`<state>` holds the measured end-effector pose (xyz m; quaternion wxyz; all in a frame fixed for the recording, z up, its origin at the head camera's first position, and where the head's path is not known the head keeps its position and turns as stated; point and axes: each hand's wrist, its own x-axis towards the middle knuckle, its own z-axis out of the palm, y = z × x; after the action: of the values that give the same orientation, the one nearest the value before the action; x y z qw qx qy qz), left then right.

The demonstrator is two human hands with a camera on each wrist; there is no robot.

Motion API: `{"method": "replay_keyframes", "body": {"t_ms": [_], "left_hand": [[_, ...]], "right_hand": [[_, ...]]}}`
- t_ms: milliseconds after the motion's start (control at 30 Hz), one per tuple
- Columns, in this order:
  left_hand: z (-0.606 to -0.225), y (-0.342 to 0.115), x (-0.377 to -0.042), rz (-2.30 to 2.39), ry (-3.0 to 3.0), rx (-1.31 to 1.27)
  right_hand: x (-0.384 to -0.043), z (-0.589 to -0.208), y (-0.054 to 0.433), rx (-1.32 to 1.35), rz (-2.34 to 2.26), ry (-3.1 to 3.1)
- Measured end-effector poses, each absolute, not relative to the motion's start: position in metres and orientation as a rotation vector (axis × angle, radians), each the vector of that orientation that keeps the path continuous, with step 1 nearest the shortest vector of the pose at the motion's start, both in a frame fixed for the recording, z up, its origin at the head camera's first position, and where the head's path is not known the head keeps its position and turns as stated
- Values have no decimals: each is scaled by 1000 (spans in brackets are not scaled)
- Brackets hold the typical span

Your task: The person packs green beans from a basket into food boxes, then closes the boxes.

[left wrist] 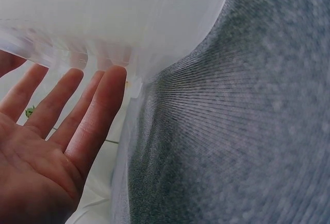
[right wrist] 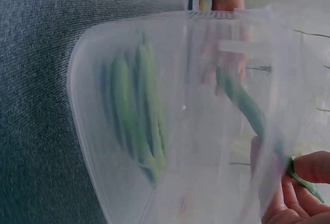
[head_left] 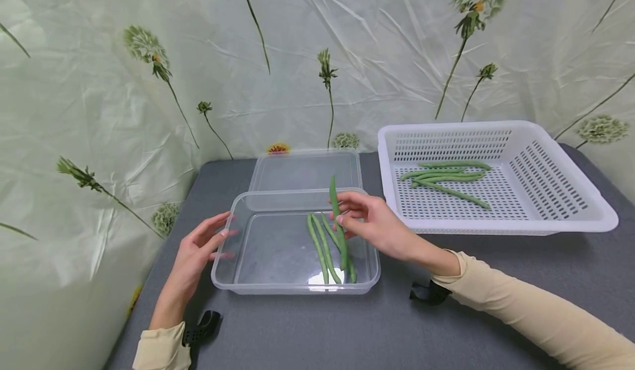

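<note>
My right hand (head_left: 379,224) pinches a green bean (head_left: 334,193) between thumb and fingers, over the right side of a clear plastic container (head_left: 268,289). In the right wrist view the held green bean (right wrist: 243,103) shows partly through the cloudy container wall. A few green beans (head_left: 317,246) lie lengthwise inside the container, towards its right side. At the container's left end is my left hand (head_left: 188,259). The left wrist view shows its fingers (left wrist: 95,116) fairly straight, their tips at the outer wall.
A white perforated basket (head_left: 496,226) stands at the back right, with several green beans (head_left: 448,177) on its floor. Behind the container lies a clear flat lid (head_left: 307,169). Grey cloth (head_left: 297,331) covers the table, and a flower-print sheet (head_left: 278,105) hangs at the back and left.
</note>
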<state>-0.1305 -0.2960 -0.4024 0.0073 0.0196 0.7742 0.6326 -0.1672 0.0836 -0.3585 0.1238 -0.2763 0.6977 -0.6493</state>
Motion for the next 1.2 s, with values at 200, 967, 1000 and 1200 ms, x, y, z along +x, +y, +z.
{"method": "replay_keyframes", "body": {"t_ms": [200,967,1000,1200], "left_hand": [[-404,-296,-129,1981,2425,55],[-403,-297,-131,1980,2434,74],[-403,-297,-131,1980,2432,75],[-404,-296,-131,1982,2430,68]], "right_hand": [[-166,-364,74,-855,-1710,2223],[-173,-366,66,-796,-1640,2248],[-173,-366,66,-800,-1645,2248],[-172,-367,71,-843,-1677,2217]]}}
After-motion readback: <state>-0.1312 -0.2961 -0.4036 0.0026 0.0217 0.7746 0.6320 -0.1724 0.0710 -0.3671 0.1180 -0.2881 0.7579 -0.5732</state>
